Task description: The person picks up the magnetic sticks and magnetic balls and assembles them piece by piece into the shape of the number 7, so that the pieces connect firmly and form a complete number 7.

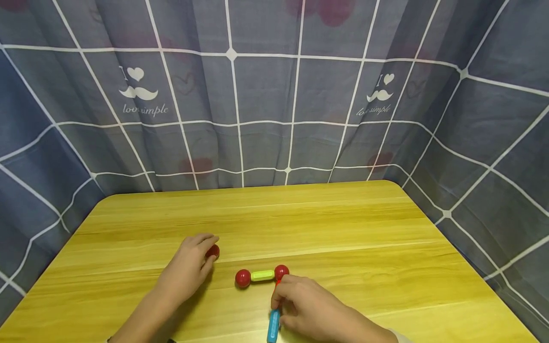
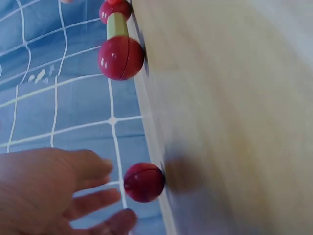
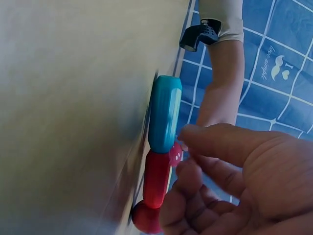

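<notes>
On the wooden table, my left hand (image 1: 190, 262) is beside a lone red ball (image 2: 144, 182), with fingers spread close around it and a small gap showing in the left wrist view. My right hand (image 1: 306, 305) hovers at a blue rod (image 3: 166, 113) and a red rod (image 3: 156, 180) that lie end to end. Its thumb is near the blue rod, its fingers loosely bent beside the red one. The red rod's far end meets a red ball (image 1: 281, 272). From that ball a yellow-green rod (image 1: 262, 276) runs left to another red ball (image 1: 242, 278).
The wooden table (image 1: 343, 224) has rounded far corners. A grey-blue curtain (image 1: 266, 95) with white grid lines hangs behind it and along both sides. A black wrist camera (image 3: 199, 35) sits on the left forearm near the sleeve.
</notes>
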{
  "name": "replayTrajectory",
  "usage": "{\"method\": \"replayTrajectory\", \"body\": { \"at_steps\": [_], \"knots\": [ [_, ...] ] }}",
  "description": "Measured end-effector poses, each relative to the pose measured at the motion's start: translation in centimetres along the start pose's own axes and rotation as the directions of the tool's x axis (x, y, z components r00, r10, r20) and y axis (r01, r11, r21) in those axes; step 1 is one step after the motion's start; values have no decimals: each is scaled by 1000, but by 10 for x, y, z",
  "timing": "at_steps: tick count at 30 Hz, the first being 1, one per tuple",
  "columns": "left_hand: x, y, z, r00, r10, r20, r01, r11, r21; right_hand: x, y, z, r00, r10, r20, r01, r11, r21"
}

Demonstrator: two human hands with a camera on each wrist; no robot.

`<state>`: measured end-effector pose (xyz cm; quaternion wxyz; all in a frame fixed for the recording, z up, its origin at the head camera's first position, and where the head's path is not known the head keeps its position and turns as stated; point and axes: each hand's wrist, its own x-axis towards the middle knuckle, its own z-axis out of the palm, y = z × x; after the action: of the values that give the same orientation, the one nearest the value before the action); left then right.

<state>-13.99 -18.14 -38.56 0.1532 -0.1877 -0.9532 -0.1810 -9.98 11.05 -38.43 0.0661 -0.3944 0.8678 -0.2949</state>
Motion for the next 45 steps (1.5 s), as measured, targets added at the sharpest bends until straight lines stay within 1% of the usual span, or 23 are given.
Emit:
{"method": "replayTrajectory", "body": {
  "at_steps": [3, 6, 10, 14, 18, 23, 26, 28, 32, 35, 39, 45],
  "knots": [
    [0, -4, 0, 998, -8, 69, 9, 1000, 0, 0, 1, 1, 996, -84, 23, 83, 996, 20],
    [0, -5, 0, 992, -40, 123, 42, 999, -14, 1, 1, 1, 988, -141, 56, 141, 990, 18],
    [0, -2, 0, 983, -91, 159, 97, 995, -29, 3, 2, 3, 972, -211, 100, 213, 977, -7],
    [0, 0, 1, 976, -112, 187, 120, 992, -29, 4, 5, 7, 957, -258, 130, 266, 963, -47],
    [0, 2, 2, 974, -119, 194, 126, 992, -29, 5, 8, 9, 948, -282, 147, 297, 951, -91],
    [-1, 6, 0, 973, -115, 203, 122, 992, -22, 7, 9, 9, 941, -296, 164, 318, 940, -128],
    [-1, 9, -2, 968, -119, 221, 126, 992, -17, 9, 9, 9, 936, -303, 180, 330, 933, -147],
    [-2, 11, -3, 963, -124, 238, 131, 991, -12, 10, 9, 9, 933, -305, 191, 335, 929, -156],
    [-4, 14, -8, 948, -131, 290, 144, 989, -26, 11, 10, 8, 931, -303, 204, 337, 927, -162],
    [-5, 17, -11, 938, -106, 331, 135, 989, -64, 12, 10, 7, 931, -299, 207, 335, 928, -165],
    [-6, 20, -13, 927, -77, 367, 119, 988, -93, 12, 11, 6, 931, -297, 211, 332, 931, -154],
    [-9, 25, -15, 908, -55, 415, 111, 987, -114, 14, 12, 4, 930, -301, 210, 334, 932, -144]
  ]
}}
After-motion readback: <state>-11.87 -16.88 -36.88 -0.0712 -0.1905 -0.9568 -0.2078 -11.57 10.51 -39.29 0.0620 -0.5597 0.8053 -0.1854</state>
